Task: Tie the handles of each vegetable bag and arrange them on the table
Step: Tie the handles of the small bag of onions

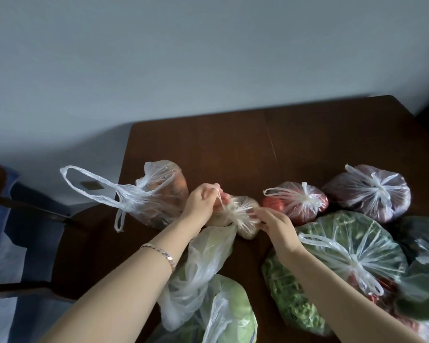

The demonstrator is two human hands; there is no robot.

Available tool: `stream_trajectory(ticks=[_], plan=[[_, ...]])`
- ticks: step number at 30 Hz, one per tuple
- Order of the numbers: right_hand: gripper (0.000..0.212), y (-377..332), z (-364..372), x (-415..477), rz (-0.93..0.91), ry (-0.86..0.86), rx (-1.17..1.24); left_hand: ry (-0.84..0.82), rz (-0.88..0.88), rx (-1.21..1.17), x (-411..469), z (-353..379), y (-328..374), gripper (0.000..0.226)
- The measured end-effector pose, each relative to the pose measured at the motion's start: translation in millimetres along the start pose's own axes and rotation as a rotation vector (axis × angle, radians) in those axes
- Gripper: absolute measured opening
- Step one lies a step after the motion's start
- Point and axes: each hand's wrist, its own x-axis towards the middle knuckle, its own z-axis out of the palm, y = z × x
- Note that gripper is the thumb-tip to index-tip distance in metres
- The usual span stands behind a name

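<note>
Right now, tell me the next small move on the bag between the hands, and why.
Probably pull the two handles apart to cinch the knot. The left hand pinches one stretched handle and the right hand pinches at the gathered neck of the small bag, which looks not yet tied off.

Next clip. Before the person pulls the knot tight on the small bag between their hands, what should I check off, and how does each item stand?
1. Grip of left hand on a handle of the small bag: ok, pinched.
2. Grip of right hand on its gathered plastic: ok.
3. It rests on the table: ok.
4. Knot already closed: cannot tell.
5. Handles of orange-filled bag tied: not ok, hanging loose.
6. Handles of red-filled bag tied: ok.
</note>
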Motion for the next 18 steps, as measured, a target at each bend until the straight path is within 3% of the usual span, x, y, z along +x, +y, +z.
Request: stream_trajectory(ticks=[3, 6, 13, 15, 18], plan=[[0.027, -11.1, 7.5, 2.8, 0.002, -0.052, 0.274, -0.248, 0.082, 0.173, -18.8, -4.5, 3.8, 0.028], [0.021, -18.8, 11.4, 7.0, -0.06, 0.0, 0.209, -0.344, 0.091, 0.236, -27.8, -4.9, 6.9, 0.028], [0.01, -17.6, 10.9, 10.6, -0.131, 0.098, 0.049, -0.382, 0.065, 0.29, -26.0, -0.3, 12.4, 0.041], [0.02, -2.8, 8.6, 10.4, -0.1, 0.125, 0.025, -0.354, 0.037, 0.3, -23.8, -1.1, 9.6, 0.046], [0.025, 17.1, 12.7, 9.4, -0.086, 0.08, -0.198, -0.33, 0.018, 0.254, -26.6, 0.1, 7.8, 0.048]])
